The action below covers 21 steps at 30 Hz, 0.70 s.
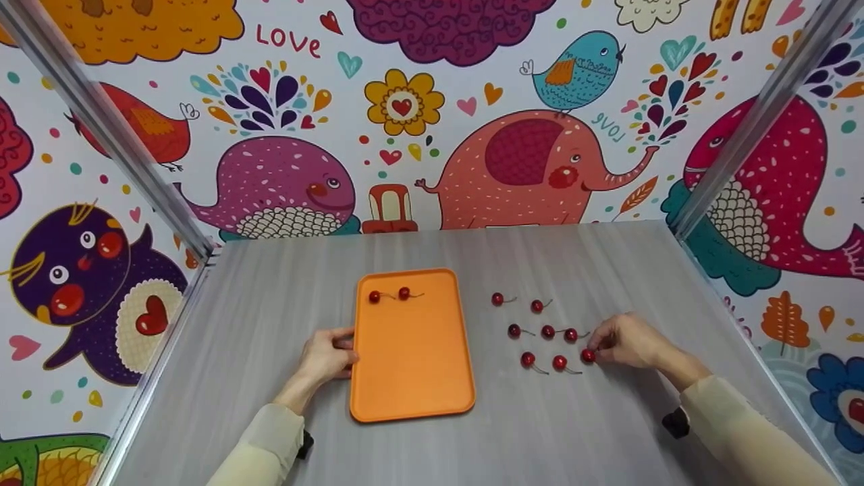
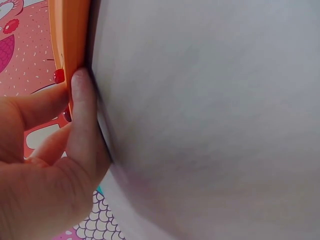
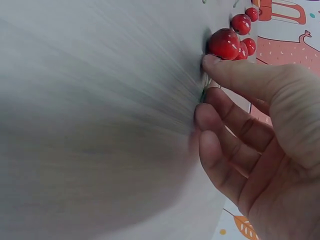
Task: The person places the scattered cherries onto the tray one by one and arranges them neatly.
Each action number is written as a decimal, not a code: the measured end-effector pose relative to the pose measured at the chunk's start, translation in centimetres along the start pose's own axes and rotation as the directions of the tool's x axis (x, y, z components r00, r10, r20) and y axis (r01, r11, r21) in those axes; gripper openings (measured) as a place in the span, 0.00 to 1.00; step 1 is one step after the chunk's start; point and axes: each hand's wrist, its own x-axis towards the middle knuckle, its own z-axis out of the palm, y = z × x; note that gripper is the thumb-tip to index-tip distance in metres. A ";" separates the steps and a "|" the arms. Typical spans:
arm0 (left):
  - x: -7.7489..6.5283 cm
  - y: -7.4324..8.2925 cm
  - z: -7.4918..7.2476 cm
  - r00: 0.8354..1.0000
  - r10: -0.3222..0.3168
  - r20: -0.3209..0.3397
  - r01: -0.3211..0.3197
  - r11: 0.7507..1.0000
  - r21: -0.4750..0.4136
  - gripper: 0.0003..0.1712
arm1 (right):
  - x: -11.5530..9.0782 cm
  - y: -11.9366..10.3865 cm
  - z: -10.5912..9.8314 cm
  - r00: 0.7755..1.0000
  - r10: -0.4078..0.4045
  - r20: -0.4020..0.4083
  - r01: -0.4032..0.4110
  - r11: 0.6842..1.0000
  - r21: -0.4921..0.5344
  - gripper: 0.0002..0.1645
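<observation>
An orange tray [image 1: 412,351] lies on the table with two red cherries near its far end, the left cherry [image 1: 374,297] and the right cherry [image 1: 404,293]. My left hand [image 1: 325,354] grips the tray's left rim, and the left wrist view shows a fingertip [image 2: 80,80] against the rim's outer side. Right of the tray, several cherries with stems lie in loose rows. At their near right end, my right hand [image 1: 628,343] pinches one cherry [image 1: 588,355] by its stem. In the right wrist view the thumb touches this cherry [image 3: 224,44], with the stem running between thumb and fingers.
Other loose cherries include a far one [image 1: 497,299] and a near one [image 1: 528,360]. The grey table [image 1: 283,283] ends at a wall [image 1: 405,40] printed with cartoon animals. Metal posts stand at the left [image 1: 115,128] and right [image 1: 749,128] corners.
</observation>
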 end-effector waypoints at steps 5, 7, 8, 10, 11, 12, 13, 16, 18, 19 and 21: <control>0.0 0.0 0.0 1.000 0.006 -0.001 -0.006 1.000 0.006 0.38 | -0.1 0.1 0.2 1.000 -0.018 -0.010 0.018 1.000 -0.022 0.07; 0.0 0.0 0.0 1.000 0.007 -0.001 -0.007 1.000 0.007 0.38 | -0.2 0.1 0.1 1.000 -0.024 -0.007 0.023 0.999 -0.029 0.07; 0.0 0.0 0.0 1.000 0.007 -0.001 -0.007 1.000 0.009 0.38 | -0.2 0.1 0.1 1.000 -0.023 -0.002 0.023 0.999 -0.034 0.07; 0.0 -0.1 0.0 1.000 0.008 -0.002 -0.008 1.000 0.012 0.38 | -0.2 0.0 0.1 1.000 -0.024 0.006 0.024 0.999 -0.031 0.08; 0.0 0.0 0.0 1.000 0.008 -0.002 -0.008 1.000 0.013 0.38 | -0.2 0.0 0.0 1.000 -0.025 0.011 0.025 0.999 -0.026 0.08; 0.0 0.0 0.0 1.000 0.008 -0.002 -0.008 1.000 0.014 0.38 | -0.1 0.0 0.0 1.000 -0.025 0.017 0.025 1.000 -0.018 0.08; 0.0 0.0 -0.1 1.000 0.007 -0.002 -0.007 1.000 0.015 0.38 | -0.1 0.0 0.0 0.999 -0.023 0.022 0.024 1.000 -0.012 0.08; 0.0 -0.1 0.0 1.000 0.007 -0.001 -0.007 1.000 0.011 0.38 | -0.1 -0.1 -0.1 0.999 -0.010 0.041 0.009 1.000 0.021 0.07; 0.0 -0.1 0.0 1.000 0.007 0.001 -0.007 1.000 0.007 0.38 | -0.2 -0.1 -0.1 0.999 0.016 0.050 -0.017 0.999 0.034 0.06; 0.0 -0.1 0.0 1.000 0.007 0.001 -0.007 1.000 0.005 0.38 | -0.2 -0.1 -0.2 0.998 0.030 0.053 -0.032 0.999 0.037 0.05; 0.0 -0.1 0.0 1.000 0.005 0.002 -0.005 1.000 0.001 0.37 | -0.2 -0.1 -0.4 0.997 0.055 0.056 -0.057 0.998 0.032 0.03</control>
